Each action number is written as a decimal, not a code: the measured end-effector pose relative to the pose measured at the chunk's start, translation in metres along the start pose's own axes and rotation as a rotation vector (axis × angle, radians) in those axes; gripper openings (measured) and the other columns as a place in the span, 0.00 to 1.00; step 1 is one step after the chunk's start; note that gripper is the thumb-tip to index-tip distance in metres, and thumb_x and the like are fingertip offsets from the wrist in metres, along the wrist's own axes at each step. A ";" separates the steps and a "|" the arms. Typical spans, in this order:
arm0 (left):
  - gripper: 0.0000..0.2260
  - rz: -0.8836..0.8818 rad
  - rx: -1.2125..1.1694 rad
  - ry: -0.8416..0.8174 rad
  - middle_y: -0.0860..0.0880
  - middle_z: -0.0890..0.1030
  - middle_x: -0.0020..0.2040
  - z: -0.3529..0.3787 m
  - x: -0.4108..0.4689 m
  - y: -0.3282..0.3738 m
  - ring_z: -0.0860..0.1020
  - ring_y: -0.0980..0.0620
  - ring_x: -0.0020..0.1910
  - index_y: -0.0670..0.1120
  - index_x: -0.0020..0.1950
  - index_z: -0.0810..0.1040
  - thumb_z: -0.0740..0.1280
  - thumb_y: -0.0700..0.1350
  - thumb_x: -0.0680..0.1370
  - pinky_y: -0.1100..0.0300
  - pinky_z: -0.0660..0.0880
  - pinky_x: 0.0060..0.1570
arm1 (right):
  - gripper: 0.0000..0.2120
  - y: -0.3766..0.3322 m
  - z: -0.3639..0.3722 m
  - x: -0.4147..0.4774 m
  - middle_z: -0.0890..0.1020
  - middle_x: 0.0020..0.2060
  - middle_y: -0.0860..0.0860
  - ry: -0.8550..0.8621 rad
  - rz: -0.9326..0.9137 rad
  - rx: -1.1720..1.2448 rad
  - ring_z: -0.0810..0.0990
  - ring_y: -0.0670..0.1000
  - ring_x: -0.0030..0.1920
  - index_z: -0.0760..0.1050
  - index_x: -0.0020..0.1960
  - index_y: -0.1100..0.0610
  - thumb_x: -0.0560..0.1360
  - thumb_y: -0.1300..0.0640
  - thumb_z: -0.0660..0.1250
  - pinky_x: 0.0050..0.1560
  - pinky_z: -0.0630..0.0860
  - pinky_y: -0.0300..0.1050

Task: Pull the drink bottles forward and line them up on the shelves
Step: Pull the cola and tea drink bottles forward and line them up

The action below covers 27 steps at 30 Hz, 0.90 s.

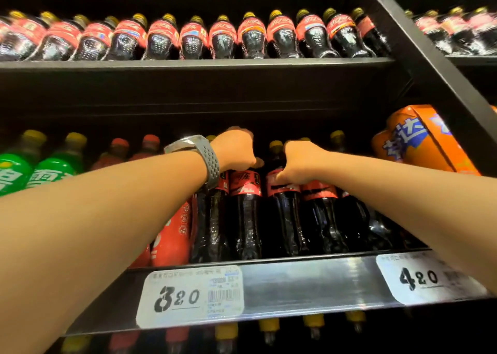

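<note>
Dark cola bottles with red labels and yellow caps stand on the middle shelf (309,278). My left hand (236,149), with a grey watch on its wrist, grips the neck of one cola bottle (244,213). My right hand (301,162) grips the top of a neighbouring cola bottle (322,219). Between them stands another cola bottle (282,219) with its yellow cap showing. The fingers of both hands are curled out of sight behind the bottle necks.
Green bottles (51,165) and red bottles (172,235) stand to the left, an orange pack (419,141) to the right. A row of cola bottles (223,38) fills the shelf above. Price tags (191,297) sit on the shelf edge; more caps (313,321) show below.
</note>
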State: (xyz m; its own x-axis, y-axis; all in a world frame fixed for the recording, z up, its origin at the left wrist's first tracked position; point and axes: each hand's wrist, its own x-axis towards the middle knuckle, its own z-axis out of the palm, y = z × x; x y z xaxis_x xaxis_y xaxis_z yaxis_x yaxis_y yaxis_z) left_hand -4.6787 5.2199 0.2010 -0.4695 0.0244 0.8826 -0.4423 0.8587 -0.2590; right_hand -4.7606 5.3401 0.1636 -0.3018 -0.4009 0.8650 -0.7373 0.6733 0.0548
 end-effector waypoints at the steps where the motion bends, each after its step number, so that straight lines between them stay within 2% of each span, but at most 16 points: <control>1: 0.26 0.007 0.028 0.017 0.45 0.77 0.60 0.003 0.000 0.001 0.76 0.45 0.57 0.44 0.65 0.73 0.70 0.58 0.73 0.54 0.75 0.49 | 0.22 -0.001 -0.001 0.000 0.78 0.40 0.52 -0.002 -0.005 -0.030 0.76 0.52 0.39 0.75 0.50 0.60 0.70 0.42 0.71 0.37 0.72 0.43; 3: 0.24 0.030 0.043 0.035 0.44 0.77 0.59 0.005 0.001 0.002 0.76 0.45 0.56 0.44 0.64 0.74 0.67 0.58 0.75 0.54 0.75 0.51 | 0.22 -0.002 -0.002 0.000 0.79 0.42 0.53 0.011 -0.011 -0.067 0.76 0.53 0.41 0.75 0.50 0.60 0.70 0.42 0.70 0.37 0.72 0.43; 5: 0.20 0.053 0.005 0.070 0.43 0.77 0.60 0.001 0.000 -0.003 0.76 0.43 0.58 0.44 0.64 0.75 0.64 0.55 0.77 0.53 0.75 0.54 | 0.21 -0.004 -0.003 0.002 0.80 0.49 0.55 0.111 -0.007 -0.040 0.78 0.56 0.49 0.74 0.51 0.59 0.70 0.42 0.70 0.42 0.72 0.43; 7: 0.15 0.079 -0.039 0.163 0.41 0.77 0.59 -0.006 -0.003 -0.015 0.76 0.41 0.56 0.44 0.60 0.77 0.61 0.49 0.78 0.51 0.74 0.55 | 0.21 -0.009 -0.004 0.007 0.78 0.56 0.56 0.262 -0.026 0.053 0.76 0.58 0.57 0.74 0.57 0.58 0.71 0.45 0.68 0.51 0.74 0.45; 9: 0.14 0.073 -0.062 0.229 0.41 0.78 0.57 -0.015 -0.009 -0.034 0.77 0.41 0.55 0.44 0.58 0.78 0.59 0.46 0.76 0.49 0.75 0.55 | 0.18 -0.021 -0.006 0.013 0.79 0.56 0.54 0.324 -0.093 0.179 0.76 0.57 0.58 0.75 0.59 0.55 0.72 0.47 0.66 0.55 0.74 0.46; 11: 0.15 0.035 -0.066 0.225 0.43 0.79 0.57 -0.021 -0.015 -0.055 0.77 0.42 0.55 0.45 0.58 0.78 0.59 0.46 0.75 0.49 0.75 0.56 | 0.18 -0.039 -0.008 0.018 0.80 0.56 0.53 0.283 -0.146 0.244 0.76 0.55 0.58 0.75 0.59 0.54 0.74 0.46 0.64 0.54 0.72 0.44; 14: 0.16 -0.045 -0.030 0.173 0.43 0.79 0.59 -0.023 -0.024 -0.086 0.77 0.42 0.56 0.47 0.61 0.77 0.62 0.49 0.76 0.50 0.75 0.56 | 0.24 -0.065 -0.006 0.023 0.78 0.61 0.54 0.174 -0.177 0.251 0.75 0.55 0.62 0.72 0.66 0.56 0.76 0.42 0.62 0.59 0.70 0.44; 16: 0.17 -0.078 0.016 0.119 0.43 0.78 0.61 -0.020 -0.030 -0.101 0.76 0.42 0.59 0.47 0.64 0.76 0.62 0.51 0.76 0.50 0.74 0.58 | 0.27 -0.077 -0.002 0.025 0.77 0.62 0.54 0.135 -0.180 0.263 0.75 0.55 0.62 0.72 0.67 0.57 0.75 0.39 0.62 0.60 0.71 0.45; 19: 0.21 -0.070 0.086 0.038 0.43 0.76 0.64 -0.017 -0.036 -0.113 0.74 0.42 0.63 0.46 0.68 0.73 0.63 0.52 0.77 0.51 0.72 0.61 | 0.33 -0.088 0.003 0.025 0.78 0.59 0.54 0.134 -0.153 0.287 0.76 0.56 0.60 0.71 0.66 0.58 0.71 0.35 0.65 0.58 0.72 0.45; 22: 0.18 -0.022 0.123 0.034 0.43 0.79 0.60 -0.017 -0.037 -0.113 0.76 0.42 0.59 0.46 0.63 0.76 0.63 0.51 0.76 0.52 0.75 0.56 | 0.39 -0.095 0.002 0.022 0.76 0.61 0.56 0.147 -0.080 0.296 0.75 0.57 0.61 0.67 0.68 0.60 0.67 0.36 0.71 0.59 0.73 0.47; 24: 0.15 0.000 0.135 0.052 0.43 0.80 0.57 -0.018 -0.035 -0.110 0.77 0.42 0.56 0.44 0.60 0.76 0.64 0.49 0.76 0.51 0.75 0.53 | 0.38 -0.097 -0.001 0.022 0.78 0.59 0.55 0.127 -0.054 0.322 0.76 0.56 0.59 0.68 0.67 0.59 0.66 0.38 0.73 0.60 0.74 0.49; 27: 0.15 0.001 0.124 0.035 0.41 0.78 0.59 -0.020 -0.030 -0.108 0.76 0.42 0.56 0.42 0.62 0.75 0.63 0.45 0.77 0.51 0.75 0.55 | 0.33 -0.095 -0.004 0.022 0.80 0.55 0.54 0.066 -0.039 0.375 0.78 0.54 0.55 0.71 0.65 0.59 0.67 0.42 0.74 0.58 0.75 0.49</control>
State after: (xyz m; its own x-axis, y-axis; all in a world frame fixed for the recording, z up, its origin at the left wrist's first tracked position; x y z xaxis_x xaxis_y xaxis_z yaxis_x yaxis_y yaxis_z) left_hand -4.6015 5.1370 0.2102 -0.4443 0.0448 0.8948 -0.5335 0.7891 -0.3044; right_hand -4.6947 5.2699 0.1792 -0.2384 -0.3728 0.8968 -0.9212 0.3791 -0.0873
